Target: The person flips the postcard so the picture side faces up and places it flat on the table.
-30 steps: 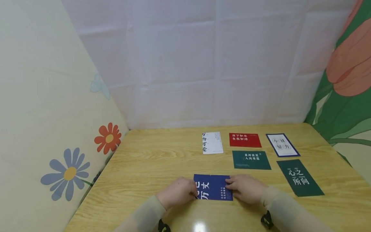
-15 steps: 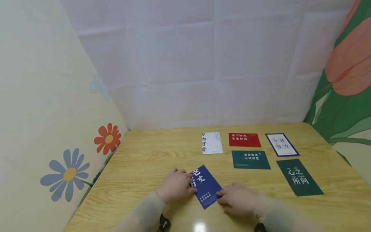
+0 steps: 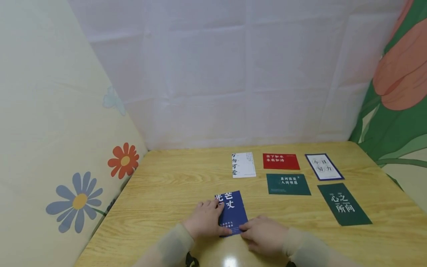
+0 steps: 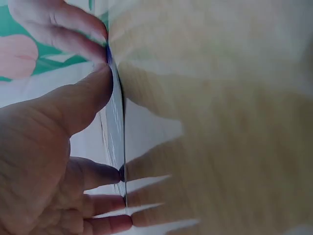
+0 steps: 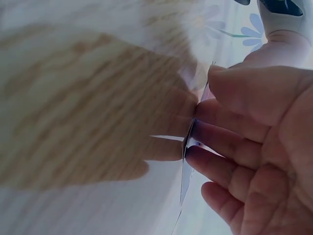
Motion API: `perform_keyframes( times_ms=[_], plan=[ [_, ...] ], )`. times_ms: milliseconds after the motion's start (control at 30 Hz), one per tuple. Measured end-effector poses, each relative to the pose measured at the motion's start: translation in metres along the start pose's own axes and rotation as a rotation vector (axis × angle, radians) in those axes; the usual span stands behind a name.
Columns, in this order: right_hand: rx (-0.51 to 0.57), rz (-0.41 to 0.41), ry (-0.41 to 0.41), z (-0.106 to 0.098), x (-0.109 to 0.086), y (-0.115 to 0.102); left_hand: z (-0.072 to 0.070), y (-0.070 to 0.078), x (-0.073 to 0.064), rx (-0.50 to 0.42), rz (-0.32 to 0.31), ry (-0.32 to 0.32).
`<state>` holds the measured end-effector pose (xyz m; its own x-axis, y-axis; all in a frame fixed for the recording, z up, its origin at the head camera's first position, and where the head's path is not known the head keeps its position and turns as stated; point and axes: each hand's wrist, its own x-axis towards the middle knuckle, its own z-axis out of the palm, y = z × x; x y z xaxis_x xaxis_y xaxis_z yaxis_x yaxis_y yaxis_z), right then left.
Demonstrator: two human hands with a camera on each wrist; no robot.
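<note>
A dark blue card with white characters lies on the wooden table, nearly upright to my view with a slight tilt. My left hand rests over its left side, fingers spread and the thumb across the lower edge. In the left wrist view, the thumb touches the card, seen nearly edge-on, while the fingers reach down to the tabletop. At the card's lower right corner, the fingertips of my right hand touch it. The right wrist view shows those fingers at the card's thin edge; whether the thumb grips it is unclear.
Beyond the hands lie a white card, a red card and a green card. Farther right are a blue-bordered white card and a larger green card. A white cloth hangs behind the table.
The blue card has turned from lying sideways to nearly upright, through a slanted position. The left hand has spread over its left side; the right hand has moved left and nearer.
</note>
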<state>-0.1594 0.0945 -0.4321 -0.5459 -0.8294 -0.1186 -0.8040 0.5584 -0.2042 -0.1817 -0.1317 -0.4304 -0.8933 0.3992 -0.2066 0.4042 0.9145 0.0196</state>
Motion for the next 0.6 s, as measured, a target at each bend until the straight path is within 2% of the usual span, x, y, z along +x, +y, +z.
perform_keyframes(
  times_ms=[133,267,467,600],
  plan=[
    [0.029,0.005,-0.018,0.000,0.002,0.001,0.001,0.002,-0.001,-0.035,-0.018,-0.024],
    [0.042,0.011,-0.017,0.000,0.001,0.003,0.003,-0.002,0.000,-0.063,-0.035,-0.001],
    [0.062,0.047,0.003,0.001,-0.006,0.012,0.001,-0.018,0.001,-0.062,-0.043,0.044],
    [0.093,0.083,0.004,0.000,-0.011,0.018,-0.002,-0.031,0.005,-0.064,-0.073,0.058]
  ],
)
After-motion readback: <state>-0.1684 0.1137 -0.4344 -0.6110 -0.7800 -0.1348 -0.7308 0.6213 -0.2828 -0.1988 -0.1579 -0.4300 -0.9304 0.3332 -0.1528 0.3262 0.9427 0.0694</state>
